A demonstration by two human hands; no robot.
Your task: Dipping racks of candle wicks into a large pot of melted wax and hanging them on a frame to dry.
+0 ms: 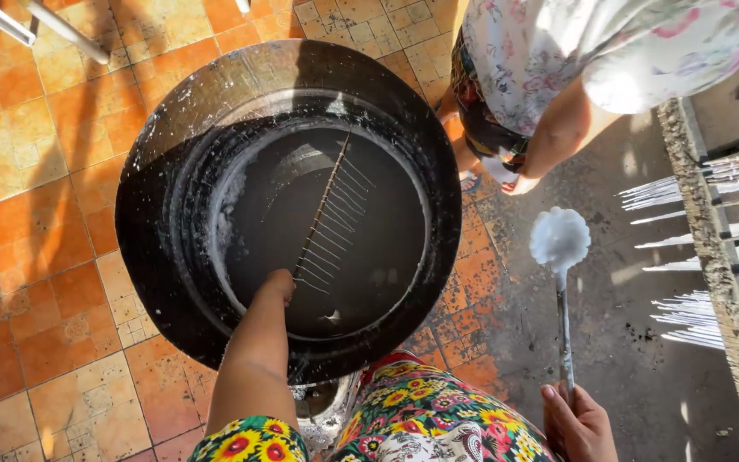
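The left hand [280, 287] is seen reaching down into a big black pot [156, 171], closed around the near end of a thin rod [322, 205] with a row of fine strings hanging off one side; the fingers are turned away, so the exact grip cannot be told. The rod is held slanting over the dark liquid [387, 222] in the pot, its far end toward the pot's far rim. White crust is seen along the pot's inner wall on the left. The right hand [576, 421] is held low at the right edge of the view, fingers wrapped round the handle of a long ladle [560, 239], whose bowl is caked white and is held out over the grey floor [626, 376], well apart from the pot. A flowered garment [421, 419] is seen between the two arms. Orange tiles [36, 282] are laid under and left of the pot. Another person [558, 60] in a pale flowered top is seen at upper right, one arm hanging down. Racks of thin white candles [712, 248] are seen along the right edge.
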